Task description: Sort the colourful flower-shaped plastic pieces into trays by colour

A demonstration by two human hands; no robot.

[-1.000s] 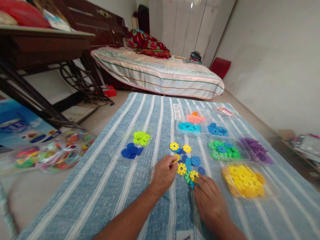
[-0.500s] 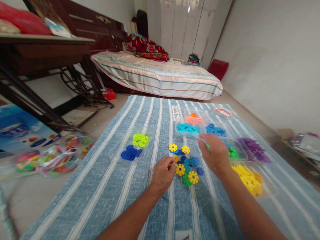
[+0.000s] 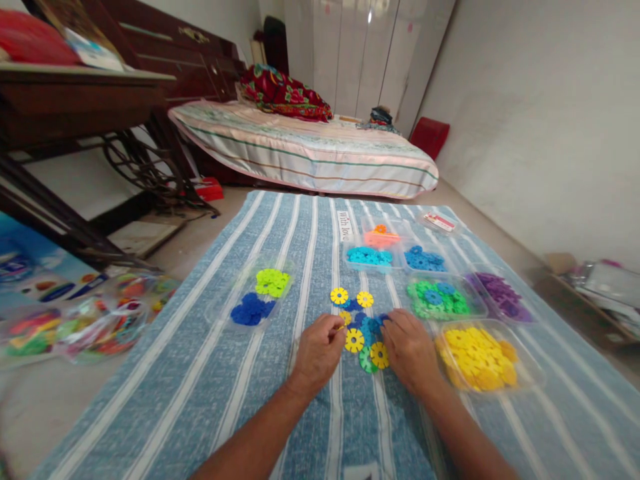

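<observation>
Toothed plastic snowflake discs lie in a loose group on the striped cloth: several yellow discs [image 3: 355,341], blue discs [image 3: 370,327] and a green disc [image 3: 368,360]. At the group's left edge my left hand [image 3: 317,350] is closed in a pinch, a yellow disc's edge at its fingertips. My right hand [image 3: 413,348] reaches down on the right side with fingers bent together over a dark blue disc [image 3: 385,319]; its fingertips are partly hidden. Just beyond it, a clear tub [image 3: 477,308] holds green discs with blue ones on top.
Clear tubs of yellow [image 3: 480,360], purple [image 3: 503,297], blue [image 3: 424,260], light blue [image 3: 370,256] and orange discs [image 3: 383,237] stand right and behind. On the left, another tub [image 3: 287,293] holds lime and dark blue discs. A bed [image 3: 310,157] stands beyond.
My right hand has moved back from beside the green tub to the loose discs, nearer my left hand. My left hand stays in its pinch. The view has shifted slightly.
</observation>
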